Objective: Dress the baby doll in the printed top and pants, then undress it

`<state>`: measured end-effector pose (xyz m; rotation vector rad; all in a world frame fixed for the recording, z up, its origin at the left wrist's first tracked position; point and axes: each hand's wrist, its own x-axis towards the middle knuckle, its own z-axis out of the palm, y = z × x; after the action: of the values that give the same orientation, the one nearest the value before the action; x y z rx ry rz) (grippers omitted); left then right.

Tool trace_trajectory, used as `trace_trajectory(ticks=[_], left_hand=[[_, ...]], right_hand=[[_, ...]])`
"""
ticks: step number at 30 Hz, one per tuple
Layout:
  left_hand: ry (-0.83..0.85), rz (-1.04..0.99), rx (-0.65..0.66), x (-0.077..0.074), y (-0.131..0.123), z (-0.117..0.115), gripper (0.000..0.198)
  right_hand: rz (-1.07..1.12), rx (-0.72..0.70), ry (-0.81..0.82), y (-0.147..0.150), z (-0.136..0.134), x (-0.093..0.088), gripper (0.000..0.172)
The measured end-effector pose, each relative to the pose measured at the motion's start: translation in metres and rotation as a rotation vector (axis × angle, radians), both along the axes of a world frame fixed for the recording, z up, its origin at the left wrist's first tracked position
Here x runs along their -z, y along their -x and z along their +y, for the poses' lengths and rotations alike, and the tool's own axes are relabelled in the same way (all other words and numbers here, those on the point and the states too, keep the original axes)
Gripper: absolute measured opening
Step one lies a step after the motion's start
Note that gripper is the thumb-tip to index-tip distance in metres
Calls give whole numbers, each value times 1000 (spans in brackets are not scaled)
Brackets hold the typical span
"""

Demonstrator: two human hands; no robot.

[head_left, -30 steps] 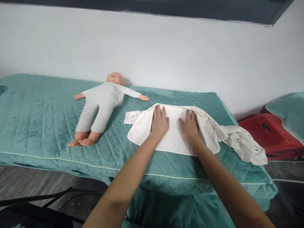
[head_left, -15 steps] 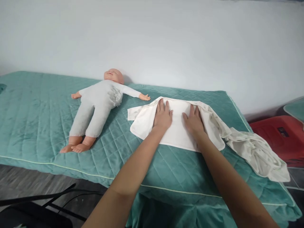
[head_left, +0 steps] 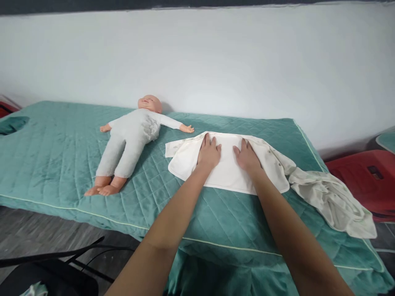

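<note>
A white baby jacket (head_left: 226, 172) lies opened out on the green quilted bed cover (head_left: 173, 213), its front panels folded to the sides and its inner face up. Flat on its left half rests my left hand (head_left: 210, 153), fingers stretched towards the collar edge. My right hand (head_left: 247, 156) lies on the right half the same way, fingers extended and thumb apart. Neither hand grips anything. To the left, a baby doll (head_left: 129, 131) with a pale cloth body lies on its back, one arm reaching towards the jacket's left sleeve.
A crumpled white patterned garment (head_left: 333, 201) touches the jacket's right sleeve near the bed's right end. Beyond that end is a red plastic seat (head_left: 364, 176). A white wall (head_left: 197, 61) runs behind the bed. At lower left stands a black chair (head_left: 52, 275).
The camera view has tilted up slightly, showing a dark strip above the wall. Both hands stay spread on the jacket, with the right hand a little further left and the right panel spread flatter.
</note>
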<state>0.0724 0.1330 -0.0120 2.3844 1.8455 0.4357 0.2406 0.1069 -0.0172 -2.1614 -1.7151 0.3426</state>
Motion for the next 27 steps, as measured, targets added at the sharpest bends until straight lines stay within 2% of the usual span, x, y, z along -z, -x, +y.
trace_trajectory(ticks=[14, 20, 27], left_hand=[[-11, 56, 3, -4, -4, -6, 62], [-25, 28, -66, 3, -7, -27, 63], [37, 48, -108, -1, -11, -47, 65]], right_hand=[[-66, -28, 25, 1, 2, 0, 72], [-76, -17, 44, 4, -6, 1, 73], [-114, -1, 55, 11, -30, -2, 73]])
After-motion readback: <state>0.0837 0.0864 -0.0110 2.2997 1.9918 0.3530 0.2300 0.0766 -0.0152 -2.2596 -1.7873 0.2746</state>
